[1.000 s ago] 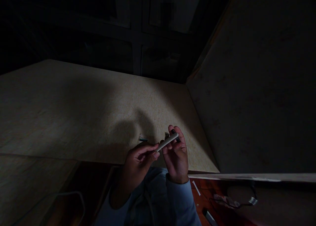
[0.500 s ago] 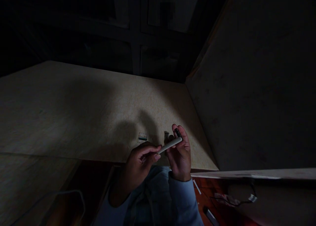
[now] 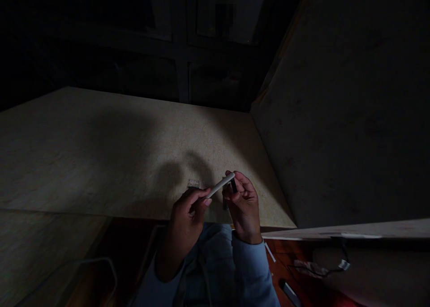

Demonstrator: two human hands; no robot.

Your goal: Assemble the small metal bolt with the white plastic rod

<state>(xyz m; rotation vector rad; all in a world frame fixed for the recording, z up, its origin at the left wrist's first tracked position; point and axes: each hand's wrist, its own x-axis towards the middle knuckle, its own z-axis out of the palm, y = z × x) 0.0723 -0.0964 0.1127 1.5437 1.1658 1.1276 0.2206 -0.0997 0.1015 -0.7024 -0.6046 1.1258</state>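
Note:
A slim, pale grey stick slants up to the right between my hands, above the table. My left hand pinches its lower end between thumb and fingers. At the upper end, my right hand has its fingertips on the stick's tip and grips a small black piece against it. Whether the two parts are joined, I cannot tell. Just past my left fingers lies a small clear item, partly covered by that hand. Something small and dark behind my right fingers is mostly hidden.
The pale speckled table meets a dark patterned panel on the right. Dark window frames stand beyond the back edge. Below are a reddish floor, a phone-like object, a white strip and a cable.
The stick has risen and tilted more steeply, its upper end shifting left. My right fingers have curled inward, and the black piece now hangs below the stick's tip rather than above it.

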